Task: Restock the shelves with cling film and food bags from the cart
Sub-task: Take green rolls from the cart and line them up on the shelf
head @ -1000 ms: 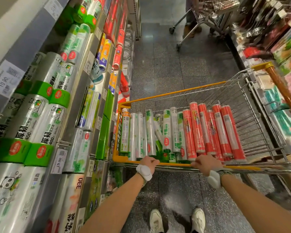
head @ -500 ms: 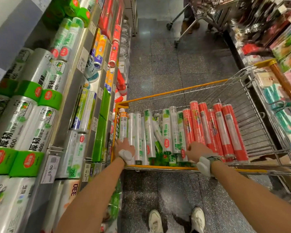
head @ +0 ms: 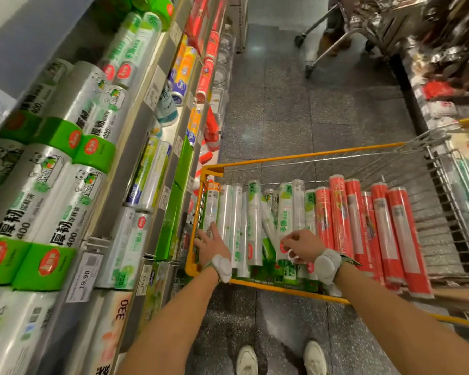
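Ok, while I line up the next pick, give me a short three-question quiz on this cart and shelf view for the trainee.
1. True or false: the red rolls lie at the right end of the cart, the side away from the shelves.
2. Where is the left hand? A: fingers straight on the clear rolls at the cart's left end. B: gripping the cart's handle. C: reaching into a shelf.
3. Fill in: the price tag on the near shelf edge reads ____.
Key: 1 true; 2 A; 3 19.90.
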`<control>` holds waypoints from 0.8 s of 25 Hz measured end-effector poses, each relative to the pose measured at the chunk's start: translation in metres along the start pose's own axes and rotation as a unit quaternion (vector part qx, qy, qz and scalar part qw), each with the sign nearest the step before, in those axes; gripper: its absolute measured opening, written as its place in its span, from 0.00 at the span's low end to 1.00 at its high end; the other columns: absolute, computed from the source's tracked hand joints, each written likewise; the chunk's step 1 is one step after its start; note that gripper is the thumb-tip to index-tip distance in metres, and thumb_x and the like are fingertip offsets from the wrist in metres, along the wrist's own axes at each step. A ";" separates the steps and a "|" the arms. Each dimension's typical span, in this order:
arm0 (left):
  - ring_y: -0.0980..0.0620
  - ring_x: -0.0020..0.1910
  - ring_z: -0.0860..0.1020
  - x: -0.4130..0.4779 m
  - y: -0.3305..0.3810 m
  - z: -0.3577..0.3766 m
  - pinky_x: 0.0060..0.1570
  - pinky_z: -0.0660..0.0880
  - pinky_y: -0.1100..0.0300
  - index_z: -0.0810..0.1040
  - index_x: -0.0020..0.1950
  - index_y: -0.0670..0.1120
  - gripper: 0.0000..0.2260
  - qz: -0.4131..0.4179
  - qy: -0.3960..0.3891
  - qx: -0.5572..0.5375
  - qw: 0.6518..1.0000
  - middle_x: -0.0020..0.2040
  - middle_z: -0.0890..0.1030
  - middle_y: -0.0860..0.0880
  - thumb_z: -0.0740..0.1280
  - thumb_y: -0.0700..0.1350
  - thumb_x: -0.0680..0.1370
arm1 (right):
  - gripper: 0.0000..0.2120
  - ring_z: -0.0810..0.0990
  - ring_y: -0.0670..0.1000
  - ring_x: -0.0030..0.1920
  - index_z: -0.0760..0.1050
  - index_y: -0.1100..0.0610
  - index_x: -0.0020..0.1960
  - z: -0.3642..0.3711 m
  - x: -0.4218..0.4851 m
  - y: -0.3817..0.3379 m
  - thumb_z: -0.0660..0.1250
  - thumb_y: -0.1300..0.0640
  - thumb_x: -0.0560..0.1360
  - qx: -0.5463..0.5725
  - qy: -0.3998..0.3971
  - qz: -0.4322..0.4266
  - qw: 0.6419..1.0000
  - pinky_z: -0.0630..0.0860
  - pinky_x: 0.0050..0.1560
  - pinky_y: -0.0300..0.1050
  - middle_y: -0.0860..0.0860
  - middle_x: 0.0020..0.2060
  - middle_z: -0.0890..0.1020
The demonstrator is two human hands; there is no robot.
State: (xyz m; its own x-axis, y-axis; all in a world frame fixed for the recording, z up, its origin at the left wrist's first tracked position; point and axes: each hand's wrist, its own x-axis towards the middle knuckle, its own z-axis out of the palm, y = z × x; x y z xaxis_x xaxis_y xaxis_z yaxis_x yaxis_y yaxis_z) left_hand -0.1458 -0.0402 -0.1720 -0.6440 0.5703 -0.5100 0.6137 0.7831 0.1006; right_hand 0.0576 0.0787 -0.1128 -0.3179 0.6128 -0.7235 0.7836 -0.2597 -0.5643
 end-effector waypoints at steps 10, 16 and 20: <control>0.40 0.71 0.62 0.015 0.027 0.004 0.67 0.65 0.50 0.59 0.75 0.41 0.24 -0.107 0.066 -0.074 0.989 0.70 0.71 0.41 0.60 0.47 0.81 | 0.10 0.79 0.50 0.33 0.78 0.62 0.52 -0.011 0.076 -0.063 0.64 0.56 0.80 -0.046 -0.125 -0.046 0.990 0.78 0.32 0.42 0.55 0.40 0.83; 0.36 0.73 0.58 0.022 0.037 0.004 0.70 0.64 0.50 0.54 0.78 0.45 0.30 -0.188 0.063 -0.077 0.977 0.75 0.59 0.38 0.63 0.47 0.80 | 0.11 0.80 0.50 0.35 0.79 0.61 0.53 -0.025 0.111 -0.082 0.64 0.53 0.80 -0.073 -0.204 -0.058 0.974 0.78 0.33 0.42 0.55 0.43 0.84; 0.39 0.75 0.58 0.029 0.042 0.013 0.70 0.64 0.49 0.55 0.78 0.44 0.26 -0.243 0.099 -0.054 0.963 0.76 0.60 0.40 0.59 0.48 0.82 | 0.09 0.80 0.50 0.34 0.78 0.59 0.49 -0.037 0.125 -0.086 0.64 0.55 0.80 -0.057 -0.228 -0.060 0.970 0.79 0.33 0.43 0.54 0.41 0.83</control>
State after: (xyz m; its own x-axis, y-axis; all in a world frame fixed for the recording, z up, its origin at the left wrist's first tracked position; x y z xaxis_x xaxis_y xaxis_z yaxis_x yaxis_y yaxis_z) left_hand -0.1328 0.0062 -0.1935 -0.9244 0.1581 -0.3470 0.1740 0.9846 -0.0149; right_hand -0.0294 0.2056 -0.1402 -0.5925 0.2326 -0.7713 0.7726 -0.1068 -0.6258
